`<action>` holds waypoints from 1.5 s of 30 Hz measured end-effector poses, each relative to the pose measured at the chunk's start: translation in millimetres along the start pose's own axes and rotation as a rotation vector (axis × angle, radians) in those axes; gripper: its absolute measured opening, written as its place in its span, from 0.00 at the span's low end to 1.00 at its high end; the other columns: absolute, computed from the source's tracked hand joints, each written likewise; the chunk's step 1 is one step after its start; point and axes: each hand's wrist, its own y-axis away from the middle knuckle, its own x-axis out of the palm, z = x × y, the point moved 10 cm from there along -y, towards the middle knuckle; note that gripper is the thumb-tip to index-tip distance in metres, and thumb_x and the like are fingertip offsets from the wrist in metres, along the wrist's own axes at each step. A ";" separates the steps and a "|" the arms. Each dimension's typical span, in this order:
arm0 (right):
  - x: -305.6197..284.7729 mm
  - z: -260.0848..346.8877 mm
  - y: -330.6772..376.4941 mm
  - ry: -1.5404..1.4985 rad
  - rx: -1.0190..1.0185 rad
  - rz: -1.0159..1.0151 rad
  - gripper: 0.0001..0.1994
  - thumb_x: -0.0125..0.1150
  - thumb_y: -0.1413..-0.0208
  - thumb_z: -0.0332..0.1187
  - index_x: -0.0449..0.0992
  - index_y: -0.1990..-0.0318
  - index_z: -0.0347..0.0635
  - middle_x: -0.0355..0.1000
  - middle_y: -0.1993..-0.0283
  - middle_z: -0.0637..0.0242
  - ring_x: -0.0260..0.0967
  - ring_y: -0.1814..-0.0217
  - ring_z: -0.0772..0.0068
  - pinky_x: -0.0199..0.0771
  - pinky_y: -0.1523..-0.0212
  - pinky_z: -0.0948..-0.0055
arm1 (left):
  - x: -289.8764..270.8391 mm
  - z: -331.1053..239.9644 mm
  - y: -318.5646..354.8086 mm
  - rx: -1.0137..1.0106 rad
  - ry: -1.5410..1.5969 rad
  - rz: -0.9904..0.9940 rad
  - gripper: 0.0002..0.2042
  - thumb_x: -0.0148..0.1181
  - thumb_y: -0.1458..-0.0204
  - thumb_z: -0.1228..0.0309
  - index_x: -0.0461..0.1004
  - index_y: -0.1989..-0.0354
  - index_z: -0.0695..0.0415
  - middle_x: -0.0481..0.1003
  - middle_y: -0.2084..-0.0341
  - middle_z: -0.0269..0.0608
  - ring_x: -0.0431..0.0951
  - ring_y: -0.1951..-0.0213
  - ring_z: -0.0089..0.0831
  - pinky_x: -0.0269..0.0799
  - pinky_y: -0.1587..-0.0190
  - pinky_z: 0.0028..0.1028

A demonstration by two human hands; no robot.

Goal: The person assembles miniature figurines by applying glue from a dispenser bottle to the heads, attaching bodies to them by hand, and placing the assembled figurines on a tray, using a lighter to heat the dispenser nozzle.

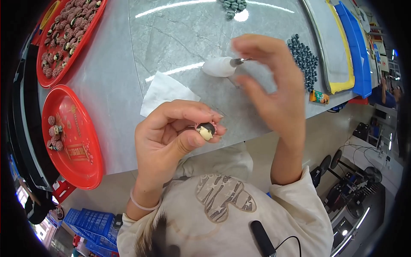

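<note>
- The grey marble-look bench (180, 38) fills the far half of the view, its near edge running just behind the hands.
- Two red trays sit on the left: the far tray (87, 36) is heaped with pinkish pieces, while the near tray (81, 158) holds only a few at its left rim.
- A white paper sheet (165, 92) lies near the bench middle, with a white squeeze bottle (220, 67) on its side just beyond.
- Dark blue beads (304, 60) spread at the right.
- The right hand (269, 85) hovers with fingers spread, holding nothing.
- The left hand (171, 137) pinches a small pink-edged piece (206, 129) with a dark and cream face, off the bench's near edge. I'd say a loosened pinch would drop it to the floor.
</note>
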 end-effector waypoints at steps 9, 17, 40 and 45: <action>-32.6 -5.8 0.7 0.686 -0.107 -0.103 0.12 0.59 0.59 0.21 0.72 0.63 0.40 0.71 0.64 0.65 0.65 0.67 0.70 0.64 0.61 0.77 | 0.4 3.4 0.1 -0.029 -0.001 0.007 0.12 0.58 0.52 0.74 0.68 0.62 0.69 0.72 0.64 0.51 0.76 0.64 0.33 0.74 0.62 0.26; -41.8 -20.1 25.5 -0.485 0.197 -0.174 0.10 0.54 0.52 0.23 0.66 0.60 0.37 0.64 0.61 0.60 0.62 0.66 0.73 0.62 0.68 0.80 | 2.4 4.4 -1.4 -0.029 0.022 0.048 0.12 0.57 0.52 0.75 0.68 0.61 0.68 0.71 0.63 0.49 0.75 0.63 0.32 0.75 0.60 0.26; 17.4 1.6 44.8 -0.878 0.352 0.071 0.13 0.59 0.52 0.28 0.67 0.61 0.30 0.65 0.62 0.51 0.68 0.69 0.70 0.70 0.73 0.82 | -2.4 8.1 0.3 -0.097 -0.085 -0.080 0.19 0.63 0.56 0.63 0.66 0.63 0.63 0.69 0.65 0.46 0.75 0.66 0.32 0.73 0.66 0.23; 13.4 18.6 40.0 -0.688 0.195 0.056 0.14 0.64 0.60 0.21 0.69 0.64 0.30 0.68 0.63 0.50 0.69 0.66 0.67 0.71 0.66 0.77 | -1.8 6.4 0.8 -0.098 -0.102 -0.077 0.19 0.64 0.57 0.63 0.66 0.63 0.62 0.70 0.67 0.43 0.73 0.63 0.30 0.70 0.63 0.23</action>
